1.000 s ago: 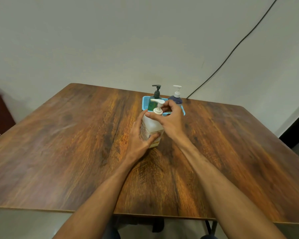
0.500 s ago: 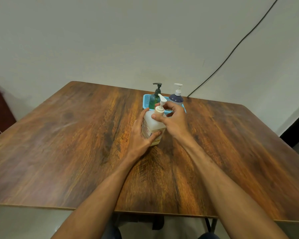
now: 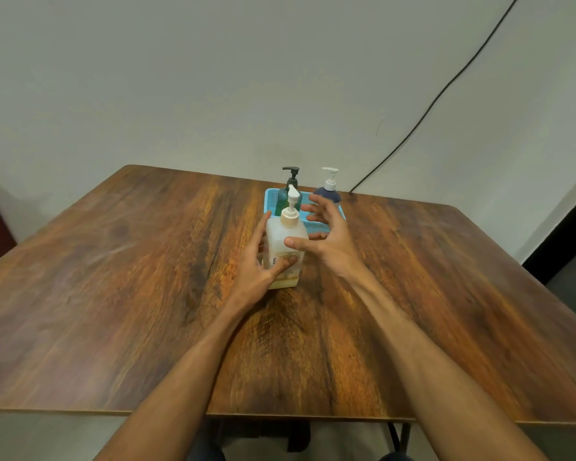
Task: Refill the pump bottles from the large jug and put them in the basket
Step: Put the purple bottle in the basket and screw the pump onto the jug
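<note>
While left hand grips the pump bottle and right hand hovers spread, a possibly loose pump could leak in the far-edge basket.

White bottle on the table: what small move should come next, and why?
Probably lift the white bottle with the left hand into the basket. Its pump stands upright on the neck, the right hand is open beside it, and the left hand grips the body. The basket just behind holds a green bottle and a blue bottle, seemingly with room near the front.
</note>
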`<control>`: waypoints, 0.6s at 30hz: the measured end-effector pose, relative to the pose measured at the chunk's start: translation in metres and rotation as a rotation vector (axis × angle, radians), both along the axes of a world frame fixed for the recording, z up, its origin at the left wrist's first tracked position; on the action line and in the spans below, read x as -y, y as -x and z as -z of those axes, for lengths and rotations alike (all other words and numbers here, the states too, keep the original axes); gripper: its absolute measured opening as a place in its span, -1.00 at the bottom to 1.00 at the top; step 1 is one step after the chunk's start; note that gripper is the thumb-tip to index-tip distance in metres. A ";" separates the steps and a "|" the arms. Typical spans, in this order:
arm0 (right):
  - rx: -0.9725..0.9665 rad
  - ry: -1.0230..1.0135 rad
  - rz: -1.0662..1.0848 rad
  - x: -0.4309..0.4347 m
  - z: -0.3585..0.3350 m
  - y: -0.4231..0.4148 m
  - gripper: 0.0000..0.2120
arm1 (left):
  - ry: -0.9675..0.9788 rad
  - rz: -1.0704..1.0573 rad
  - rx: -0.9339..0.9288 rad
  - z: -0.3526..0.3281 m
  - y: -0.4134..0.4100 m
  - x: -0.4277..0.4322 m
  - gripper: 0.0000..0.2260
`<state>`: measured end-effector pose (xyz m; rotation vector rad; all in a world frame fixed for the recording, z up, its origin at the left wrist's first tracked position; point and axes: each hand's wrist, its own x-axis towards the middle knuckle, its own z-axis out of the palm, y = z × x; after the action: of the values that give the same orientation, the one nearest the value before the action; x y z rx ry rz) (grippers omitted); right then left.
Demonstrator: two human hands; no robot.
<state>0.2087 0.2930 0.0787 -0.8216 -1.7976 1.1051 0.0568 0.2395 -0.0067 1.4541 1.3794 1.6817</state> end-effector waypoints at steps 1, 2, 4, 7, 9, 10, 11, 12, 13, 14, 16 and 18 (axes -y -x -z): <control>-0.003 0.032 -0.003 -0.003 0.005 -0.006 -0.18 | 0.016 0.016 0.013 -0.001 0.001 0.001 -0.13; 0.003 0.069 -0.008 -0.006 0.010 -0.011 -0.17 | 0.031 0.031 0.021 0.000 0.002 0.001 -0.12; 0.049 0.144 -0.026 -0.011 0.020 -0.018 -0.18 | 0.067 0.055 0.018 0.001 0.006 0.003 -0.12; 0.113 0.218 -0.106 -0.014 0.034 -0.019 -0.22 | 0.146 0.084 -0.031 0.004 0.013 0.006 -0.16; 0.124 0.247 -0.151 -0.018 0.043 -0.015 -0.19 | 0.183 0.113 -0.074 0.003 0.016 0.007 -0.22; 0.118 0.262 -0.173 -0.020 0.046 -0.012 -0.17 | 0.192 0.128 -0.092 0.001 0.017 0.008 -0.24; 0.108 0.271 -0.200 -0.025 0.050 -0.009 -0.15 | 0.197 0.137 -0.102 0.000 0.019 0.006 -0.26; 0.102 0.266 -0.225 -0.030 0.053 -0.007 -0.14 | 0.198 0.142 -0.109 -0.001 0.021 0.005 -0.28; 0.104 0.252 -0.246 -0.038 0.057 -0.004 -0.13 | 0.194 0.143 -0.111 -0.004 0.024 0.002 -0.29; 0.109 0.240 -0.255 -0.044 0.059 -0.001 -0.13 | 0.194 0.148 -0.113 -0.007 0.026 0.001 -0.29; 0.108 0.237 -0.249 -0.054 0.057 0.002 -0.13 | 0.206 0.157 -0.118 -0.015 0.031 -0.004 -0.27; 0.111 0.229 -0.225 -0.064 0.044 0.002 -0.15 | 0.231 0.152 -0.110 -0.032 0.033 -0.013 -0.27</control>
<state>0.2063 0.3565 0.0342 -0.8423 -1.9141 1.4571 0.0235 0.2528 0.0248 1.4946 1.4301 1.3191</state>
